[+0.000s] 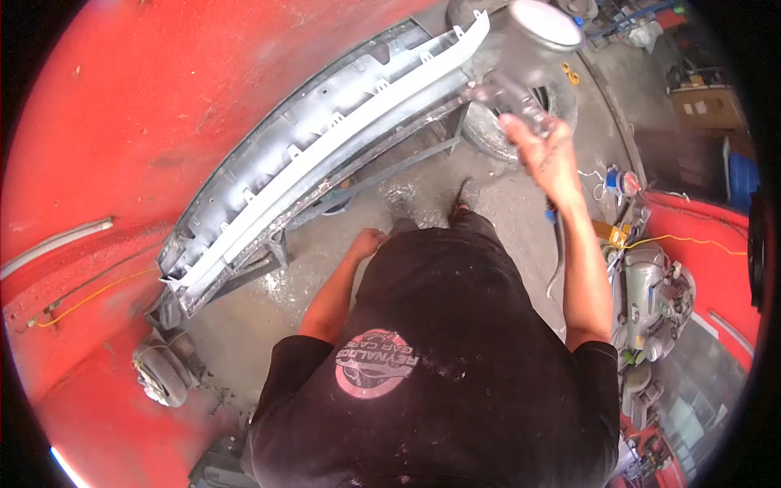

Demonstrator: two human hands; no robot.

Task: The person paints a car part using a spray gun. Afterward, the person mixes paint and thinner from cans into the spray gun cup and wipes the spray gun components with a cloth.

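My right hand [551, 159] is raised at the upper right, its fingers wrapped round a spray gun [514, 99] that is blurred by motion. On top of the gun is a round cup [547, 24] with a pale top. The gun's front points left, close to the right end of a long grey and white bumper [325, 134]. That bumper lies on a metal stand [390, 169]. Down by my waist, my left hand [368, 242] is curled closed beside the dark shirt, with nothing visible in it.
A tire [488, 134] lies on the floor behind the spray gun. Red walls [106, 122] rise at the left. On the right are a dusty compressor [647, 301], a cardboard box [706, 108] and a yellow cord [691, 239]. Another wheel [165, 376] sits at the lower left.
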